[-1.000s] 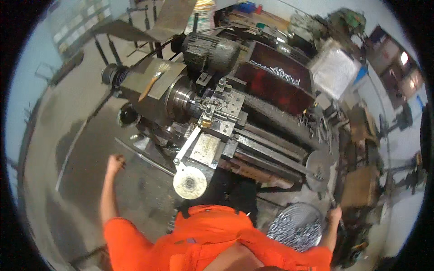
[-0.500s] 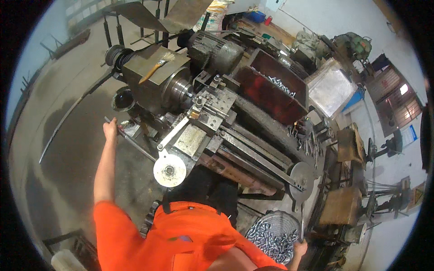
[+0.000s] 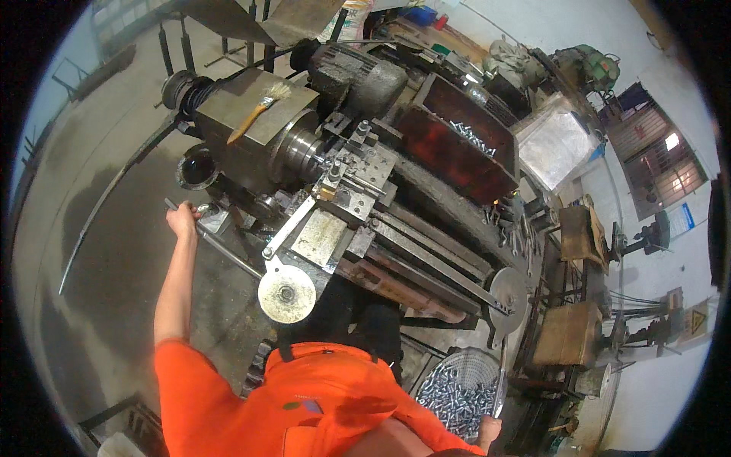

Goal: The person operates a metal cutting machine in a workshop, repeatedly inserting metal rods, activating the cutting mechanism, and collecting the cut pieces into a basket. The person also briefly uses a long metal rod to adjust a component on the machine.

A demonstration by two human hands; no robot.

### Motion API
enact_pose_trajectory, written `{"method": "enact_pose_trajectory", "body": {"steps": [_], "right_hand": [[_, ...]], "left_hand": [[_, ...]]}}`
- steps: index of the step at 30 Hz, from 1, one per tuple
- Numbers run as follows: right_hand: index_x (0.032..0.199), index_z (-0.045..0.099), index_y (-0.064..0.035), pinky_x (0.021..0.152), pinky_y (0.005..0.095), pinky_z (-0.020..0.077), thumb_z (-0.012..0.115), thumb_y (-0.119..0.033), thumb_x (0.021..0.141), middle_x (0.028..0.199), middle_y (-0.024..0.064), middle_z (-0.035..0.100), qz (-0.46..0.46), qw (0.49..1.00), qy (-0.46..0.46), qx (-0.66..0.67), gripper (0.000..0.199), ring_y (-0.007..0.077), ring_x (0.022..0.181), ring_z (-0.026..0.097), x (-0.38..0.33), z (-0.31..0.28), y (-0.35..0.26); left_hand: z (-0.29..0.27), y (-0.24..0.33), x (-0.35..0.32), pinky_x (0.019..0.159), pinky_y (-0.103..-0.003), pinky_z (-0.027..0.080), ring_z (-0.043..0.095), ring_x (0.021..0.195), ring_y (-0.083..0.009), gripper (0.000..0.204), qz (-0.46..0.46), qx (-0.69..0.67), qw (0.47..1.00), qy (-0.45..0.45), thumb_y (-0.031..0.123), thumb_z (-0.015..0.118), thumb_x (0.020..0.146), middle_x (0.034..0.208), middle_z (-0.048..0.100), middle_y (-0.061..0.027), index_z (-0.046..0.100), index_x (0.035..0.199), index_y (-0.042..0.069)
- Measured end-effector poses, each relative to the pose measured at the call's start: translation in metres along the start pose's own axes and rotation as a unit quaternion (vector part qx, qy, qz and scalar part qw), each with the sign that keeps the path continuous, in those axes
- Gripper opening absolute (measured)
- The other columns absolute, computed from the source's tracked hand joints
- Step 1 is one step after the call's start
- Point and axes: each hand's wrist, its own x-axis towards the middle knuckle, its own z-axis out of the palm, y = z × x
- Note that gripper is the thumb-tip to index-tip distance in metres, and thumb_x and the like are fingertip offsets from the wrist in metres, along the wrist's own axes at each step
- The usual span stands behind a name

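Note:
My left hand (image 3: 183, 220) is closed around the upper end of a long metal lever (image 3: 231, 254), which runs to a pale round hub (image 3: 286, 294) on the near side of a lathe (image 3: 304, 156). At the lower right, the fingers of my right hand (image 3: 489, 433) wrap the end of another lever (image 3: 501, 375), below a grey disc (image 3: 508, 291) at the lathe's right end. Beside that hand sits a mesh basket (image 3: 476, 361) holding many small shiny metal pieces (image 3: 454, 396). The lathe's chuck (image 3: 301, 152) faces the tool post (image 3: 333, 181).
A wooden-handled brush (image 3: 255, 116) lies on the lathe's headstock. Behind the bed stands a dark red bin (image 3: 449, 156) with metal pieces inside, and wrenches (image 3: 518, 240) lie to its right. A motor (image 3: 358, 76) sits at the back; more machines line the right wall.
My right hand and its lever have swung a little left, closer over the basket's edge. The whole view has shifted slightly; my left hand keeps its grip on its lever.

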Motion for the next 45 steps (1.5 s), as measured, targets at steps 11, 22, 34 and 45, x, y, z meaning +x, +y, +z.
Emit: {"method": "enact_pose_trajectory", "body": {"steps": [11, 22, 34, 45], "right_hand": [[0.077, 0.061, 0.0036, 0.072, 0.0432, 0.0497, 0.058, -0.024, 0.061, 0.081, 0.0234, 0.063, 0.051, 0.996, 0.017, -0.07, 0.031, 0.0376, 0.078, 0.063, -0.004, 0.008, -0.001], [0.072, 0.06, 0.0006, 0.06, 0.042, 0.0525, 0.052, -0.022, 0.065, 0.074, 0.0205, 0.064, 0.002, 0.99, 0.086, -0.108, 0.025, 0.0338, 0.067, 0.065, -0.018, 0.008, -0.007], [0.105, 0.059, -0.0022, 0.073, 0.0471, 0.0463, 0.058, -0.027, 0.061, 0.088, 0.0229, 0.062, -0.059, 0.996, 0.056, 0.037, 0.051, 0.0394, 0.08, 0.059, -0.006, 0.008, -0.078], [0.103, 0.057, -0.0076, 0.086, 0.0521, 0.0397, 0.06, -0.036, 0.073, 0.109, 0.0088, 0.056, -0.164, 0.96, 0.143, -0.175, 0.042, 0.0313, 0.11, 0.047, 0.237, 0.036, -0.102]], "left_hand": [[0.0, 0.005, 0.001, 0.039, -0.026, 0.044, 0.05, 0.041, -0.0136, 0.011, -0.004, 0.015, 1.0, 0.016, 0.003, 0.055, 0.071, 0.06, 0.054, -0.0091, 0.047, 0.077, -0.002], [0.0, 0.003, 0.002, 0.038, -0.029, 0.04, 0.045, 0.04, -0.0157, 0.01, 0.003, -0.008, 1.0, -0.014, 0.003, 0.054, 0.075, 0.057, 0.05, -0.0096, 0.046, 0.073, -0.002], [-0.012, 0.01, 0.006, 0.04, -0.031, 0.041, 0.053, 0.042, -0.0194, 0.016, 0.007, 0.146, 0.989, -0.015, 0.01, 0.057, 0.07, 0.054, 0.053, -0.0102, 0.053, 0.063, -0.004], [-0.018, 0.076, -0.016, 0.088, -0.042, 0.043, 0.057, 0.093, -0.0341, 0.038, 0.342, 0.688, 0.605, -0.208, 0.036, 0.05, 0.084, 0.099, 0.061, -0.0176, 0.055, 0.107, 0.006]]}}
